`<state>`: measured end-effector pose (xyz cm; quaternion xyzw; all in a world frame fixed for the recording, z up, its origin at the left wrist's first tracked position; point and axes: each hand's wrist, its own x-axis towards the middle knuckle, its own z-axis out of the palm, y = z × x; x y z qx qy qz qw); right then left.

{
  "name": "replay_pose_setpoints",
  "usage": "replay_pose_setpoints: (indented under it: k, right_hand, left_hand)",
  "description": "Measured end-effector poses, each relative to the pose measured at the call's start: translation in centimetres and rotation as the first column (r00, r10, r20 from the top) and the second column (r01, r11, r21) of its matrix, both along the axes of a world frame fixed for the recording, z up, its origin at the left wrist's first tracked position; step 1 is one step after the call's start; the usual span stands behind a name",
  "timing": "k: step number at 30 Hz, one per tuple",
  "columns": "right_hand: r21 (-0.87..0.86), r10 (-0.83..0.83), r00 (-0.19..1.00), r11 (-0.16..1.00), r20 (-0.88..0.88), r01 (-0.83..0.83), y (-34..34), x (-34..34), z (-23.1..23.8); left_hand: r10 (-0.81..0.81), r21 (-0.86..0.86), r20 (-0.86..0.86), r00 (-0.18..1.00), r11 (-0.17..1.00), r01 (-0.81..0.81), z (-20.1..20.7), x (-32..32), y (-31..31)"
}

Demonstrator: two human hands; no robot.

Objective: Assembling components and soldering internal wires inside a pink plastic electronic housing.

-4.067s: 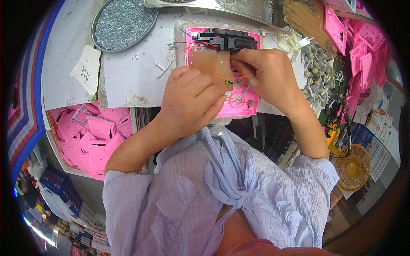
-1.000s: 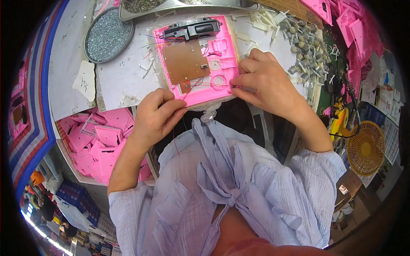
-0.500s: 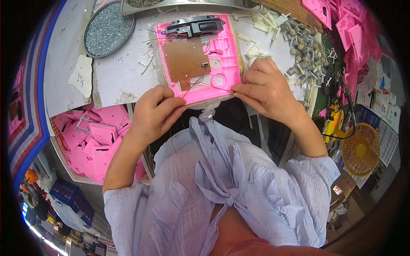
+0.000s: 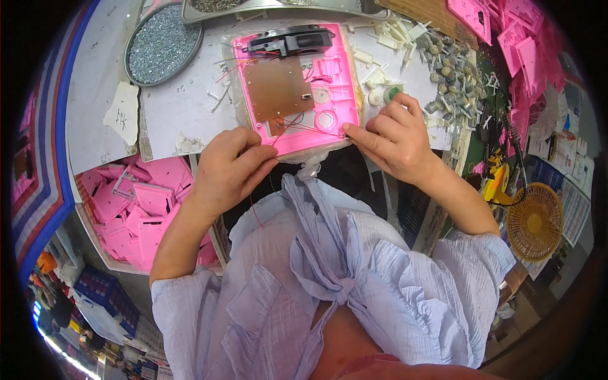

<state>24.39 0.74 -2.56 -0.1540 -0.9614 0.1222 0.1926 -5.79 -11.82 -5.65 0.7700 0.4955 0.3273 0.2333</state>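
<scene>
A pink plastic casing point(image 4: 290, 145) lies in front of me, with a brown circuit board point(image 4: 273, 88), a black plastic part point(image 4: 288, 42) along its far edge and thin red wires point(image 4: 310, 131) across its near side. My left hand point(image 4: 231, 166) pinches the casing's near left corner; a red wire hangs below it. At the near right corner, one digit of my right hand point(image 4: 394, 140) presses by the wire end. Its other fingers are raised and apart, close to a green round piece point(image 4: 392, 93). Whether they touch it is unclear.
A round tray of small metal screws point(image 4: 162, 44) stands far left, a metal tray point(image 4: 285, 12) at the back. White plastic parts point(image 4: 399, 35) and grey-white pieces point(image 4: 451, 73) lie on the right. A box of pink panels point(image 4: 142, 209) is at lower left; a yellow basket point(image 4: 535, 221) at right.
My right hand has loosened its pinch at the casing's corner, its upper fingers lifting away and uncovering the green round piece. My left hand stays at its corner.
</scene>
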Motion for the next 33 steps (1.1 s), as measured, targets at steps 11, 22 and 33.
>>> replay_pose_setpoints:
  k: [11, 22, 33]
  right_hand:
    - [-0.256, 0.056, 0.991, 0.966, 0.124, -0.023, 0.2, 1.0, 0.7]
    - [-0.074, -0.364, 0.877, 0.911, 0.314, 0.405, 8.8, -3.2, -1.4]
    - [-0.734, -0.662, 0.696, 0.613, -0.277, 0.291, 6.4, 0.2, 4.2]
  left_hand:
    - [-0.104, 0.092, -0.199, 0.975, 0.988, 0.124, 1.8, -0.8, 1.9]
    - [-0.221, 0.003, -0.242, 0.945, 0.973, 0.229, 3.1, -1.3, 3.4]
    - [0.032, 0.188, -0.207, 0.978, 0.982, 0.007, 7.9, -1.9, 16.9]
